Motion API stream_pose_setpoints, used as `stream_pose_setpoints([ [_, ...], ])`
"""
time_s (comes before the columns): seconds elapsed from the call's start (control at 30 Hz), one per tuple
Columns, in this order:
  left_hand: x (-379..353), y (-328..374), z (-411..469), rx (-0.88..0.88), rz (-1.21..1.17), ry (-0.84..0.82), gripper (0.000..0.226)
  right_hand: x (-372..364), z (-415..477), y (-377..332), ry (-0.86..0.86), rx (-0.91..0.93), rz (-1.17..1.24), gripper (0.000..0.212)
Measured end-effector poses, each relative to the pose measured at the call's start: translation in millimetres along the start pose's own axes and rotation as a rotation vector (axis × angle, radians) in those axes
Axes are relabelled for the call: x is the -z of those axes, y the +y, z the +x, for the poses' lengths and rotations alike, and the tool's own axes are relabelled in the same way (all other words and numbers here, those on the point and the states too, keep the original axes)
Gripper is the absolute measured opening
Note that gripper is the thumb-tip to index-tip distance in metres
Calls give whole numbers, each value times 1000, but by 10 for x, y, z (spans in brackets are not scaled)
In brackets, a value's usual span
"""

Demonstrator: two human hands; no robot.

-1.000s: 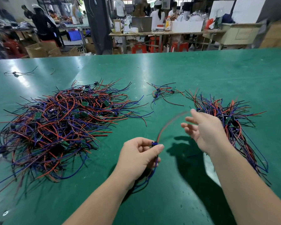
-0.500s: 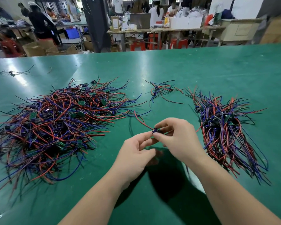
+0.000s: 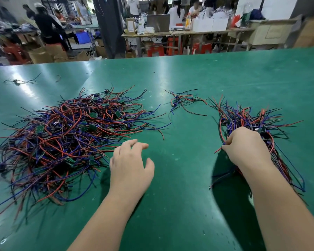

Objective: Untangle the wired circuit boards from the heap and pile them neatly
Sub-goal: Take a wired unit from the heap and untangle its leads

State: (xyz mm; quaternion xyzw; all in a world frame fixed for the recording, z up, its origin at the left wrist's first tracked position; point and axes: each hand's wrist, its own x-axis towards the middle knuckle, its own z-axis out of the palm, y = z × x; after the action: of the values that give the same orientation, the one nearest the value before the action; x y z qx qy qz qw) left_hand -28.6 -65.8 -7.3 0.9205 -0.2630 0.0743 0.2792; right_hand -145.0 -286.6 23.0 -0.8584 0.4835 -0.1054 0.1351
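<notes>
A big tangled heap (image 3: 65, 140) of small green circuit boards with red, blue and black wires covers the left of the green table (image 3: 179, 78). A tidier pile (image 3: 252, 124) of the same wired boards lies on the right. My right hand (image 3: 246, 147) rests on the pile's near left side, fingers curled and pinching wires of a board there. My left hand (image 3: 130, 165) hovers with spread fingers over the bare table, just right of the heap, holding nothing.
A small loose cluster of wired boards (image 3: 183, 102) lies between the heap and the pile, farther back. A stray wired piece (image 3: 18, 81) sits at the far left. Beyond the table's far edge are workbenches, red stools and people.
Both hands held one wired board at the centre. My right hand has carried it right onto the pile; my left hand let go and opened, moving toward the heap.
</notes>
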Motion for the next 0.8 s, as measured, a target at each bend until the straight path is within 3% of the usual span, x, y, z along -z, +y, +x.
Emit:
stream_pose_setpoints([
  [0.13, -50, -67, 14, 158, 241, -172, 55, 28, -3, -17, -36, 24, -49, 17],
  [0.27, -37, -100, 26, 209, 379, -207, 51, 21, -79, -71, 50, 118, -26, 22],
  [0.4, -4, -163, 89, 120, 187, -119, 35, -37, -230, -267, 200, 303, 232, 31],
  [0.63, 109, -63, 86, -125, -48, 139, 30, -203, -343, -411, 126, 444, 332, 18],
  [0.73, 147, -97, 70, 1, 187, 268, 38, -229, -350, -406, 87, 439, 353, 16],
  [0.8, 170, -177, 95, 144, 258, 161, 48, -249, -351, -410, 67, 442, 360, 15],
])
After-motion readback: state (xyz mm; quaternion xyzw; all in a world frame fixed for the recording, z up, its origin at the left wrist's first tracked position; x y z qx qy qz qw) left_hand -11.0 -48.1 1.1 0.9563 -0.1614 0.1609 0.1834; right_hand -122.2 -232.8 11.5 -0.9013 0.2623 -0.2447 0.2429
